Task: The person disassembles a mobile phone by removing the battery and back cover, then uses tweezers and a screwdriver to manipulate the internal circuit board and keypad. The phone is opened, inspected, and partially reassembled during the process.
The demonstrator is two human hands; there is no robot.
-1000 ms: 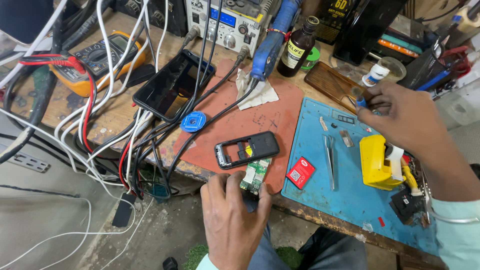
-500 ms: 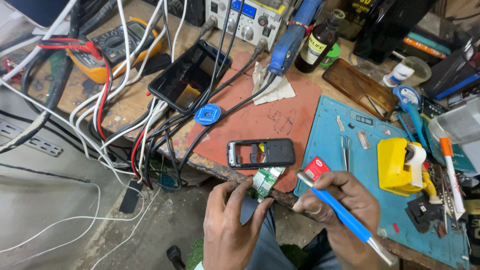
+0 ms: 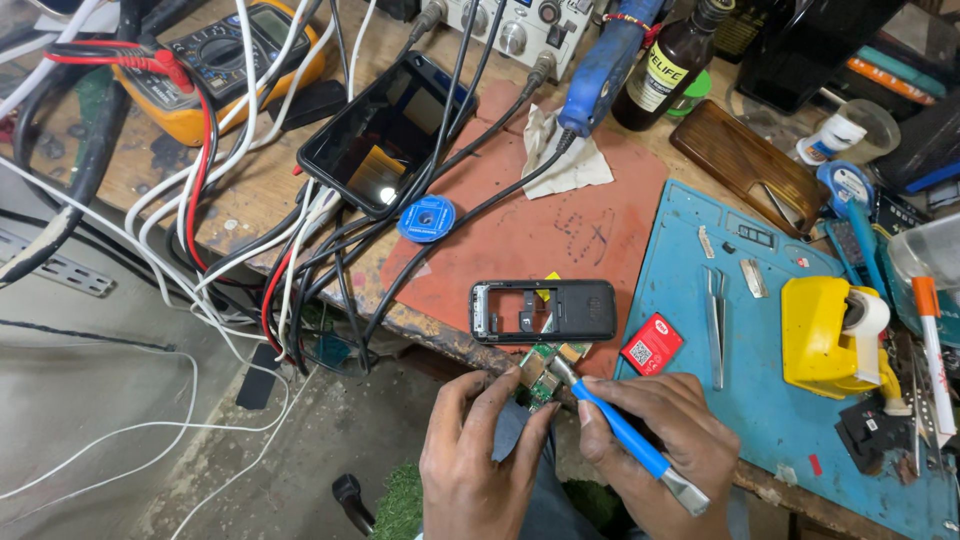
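My left hand (image 3: 475, 455) pinches a small green circuit board (image 3: 545, 372) at the bench's front edge. My right hand (image 3: 665, 440) grips a blue-handled tool (image 3: 625, 440) whose metal tip rests on the board. Just beyond the board, a black phone frame (image 3: 545, 310) lies open on the red mat (image 3: 540, 230). A small red square part (image 3: 652, 343) sits beside my right hand on the blue work mat (image 3: 760, 400).
A black tablet (image 3: 385, 130) and a blue round cap (image 3: 427, 218) lie at the mat's left among many cables. Tweezers (image 3: 716, 320) and a yellow tape dispenser (image 3: 830, 330) rest on the blue mat. A brown bottle (image 3: 665, 65), multimeter (image 3: 215, 60) and crumpled cloth (image 3: 565, 155) stand farther back.
My right hand came back from the far right with the blue-handled tool and brought its tip onto the board. The view has shifted nearer to the bench.
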